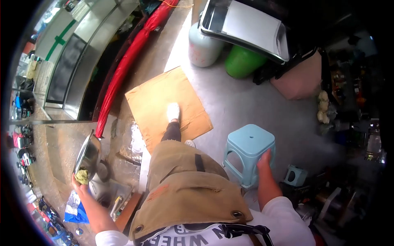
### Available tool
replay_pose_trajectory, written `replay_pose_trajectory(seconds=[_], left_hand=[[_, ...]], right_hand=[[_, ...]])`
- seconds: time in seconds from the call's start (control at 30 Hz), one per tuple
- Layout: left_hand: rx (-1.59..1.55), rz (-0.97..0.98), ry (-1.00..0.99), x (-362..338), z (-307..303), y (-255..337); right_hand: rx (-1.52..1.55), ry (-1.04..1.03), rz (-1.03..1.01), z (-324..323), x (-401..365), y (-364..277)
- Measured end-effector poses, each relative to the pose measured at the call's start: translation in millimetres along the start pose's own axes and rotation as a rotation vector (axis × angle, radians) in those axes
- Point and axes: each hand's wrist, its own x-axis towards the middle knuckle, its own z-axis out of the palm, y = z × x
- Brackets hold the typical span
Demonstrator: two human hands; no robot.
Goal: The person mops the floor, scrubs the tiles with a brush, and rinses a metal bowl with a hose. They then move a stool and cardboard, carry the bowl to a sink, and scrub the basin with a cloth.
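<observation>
On the left side of the head view, my left hand [77,184] is closed on the rim of a shiny metal basin [93,155], which is tipped on its side. A yellow-green scrubbing pad [81,176] sits between that hand and the basin. My right hand [264,158] grips the edge of a light blue plastic stool [250,137] that stands upright, with a small hole in its seat. The fingers of this hand are partly hidden behind the stool's edge. A brown apron [188,176] covers my front.
A flat cardboard sheet [164,96] lies under my forward foot. Ahead stand a grey gas cylinder [202,51], a green bin [242,62] and a metal tray [213,22]. A long red wrapped bundle [129,57] runs along the left. A small blue stool [294,175] stands at right.
</observation>
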Motion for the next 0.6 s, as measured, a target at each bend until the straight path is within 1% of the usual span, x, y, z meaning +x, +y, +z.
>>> replay_pose_trajectory(seconds=[0.03, 0.07, 0.1, 0.13, 0.2, 0.27, 0.3, 0.33, 0.37, 0.4, 0.43, 0.47, 0.5, 0.53, 0.57, 0.6], left_hand=[[-0.025, -0.002, -0.029, 8.2, -2.8, 0.1], [-0.026, -0.040, -0.145, 27.9, -14.9, 0.9], [-0.021, -0.069, -0.130, 31.7, -8.9, 0.9], [-0.043, -0.079, 0.067, 38.1, 5.7, -0.9], [0.057, -0.109, 0.115, 61.9, 19.5, -6.9], [0.034, -0.122, 0.107, 83.9, 43.5, -16.3], [0.027, -0.155, 0.092, 96.9, 52.8, -19.1], [0.004, -0.154, 0.124, 111.5, 63.2, -22.3], [0.202, -0.056, 0.037, 145.4, 44.3, -23.7], [0.216, -0.083, 0.019, 165.4, 51.0, -24.8], [0.231, -0.110, -0.001, 184.9, 59.2, -26.1], [0.246, -0.136, -0.021, 199.0, 75.8, -27.9], [0.203, -0.148, 0.029, 206.7, 95.3, -27.1], [0.164, -0.174, 0.062, 219.3, 119.4, -35.8], [0.497, -0.032, -0.057, 236.4, 133.2, -41.0], [0.373, -0.127, 0.007, 242.5, 165.0, -49.8]], right_hand=[[0.022, 0.012, -0.010, 11.1, 11.4, -4.1], [0.040, -0.031, -0.014, 26.6, 17.7, -10.6], [0.060, -0.069, -0.021, 37.4, 25.1, -16.8], [0.118, -0.105, -0.022, 41.4, 56.5, -13.2], [0.118, -0.021, 0.077, 82.4, 41.0, -38.9], [0.032, 0.014, 0.086, 109.9, 27.9, -64.1], [0.008, 0.000, 0.109, 133.7, 27.8, -69.6], [-0.017, -0.014, 0.131, 157.9, 26.0, -75.6], [-0.009, -0.033, 0.171, 170.4, 27.1, -85.5], [0.004, -0.041, 0.214, 180.3, 32.4, -91.8], [0.033, -0.119, 0.237, 191.5, 39.1, -94.4], [0.080, -0.188, 0.255, 199.2, 47.2, -98.1], [0.146, -0.243, 0.256, 196.0, 53.7, -105.2], [0.235, -0.219, 0.204, 213.0, 52.7, -104.0], [0.328, -0.258, 0.125, 195.8, 82.2, -92.1], [0.344, -0.080, 0.107, 200.2, 88.3, -90.6]])
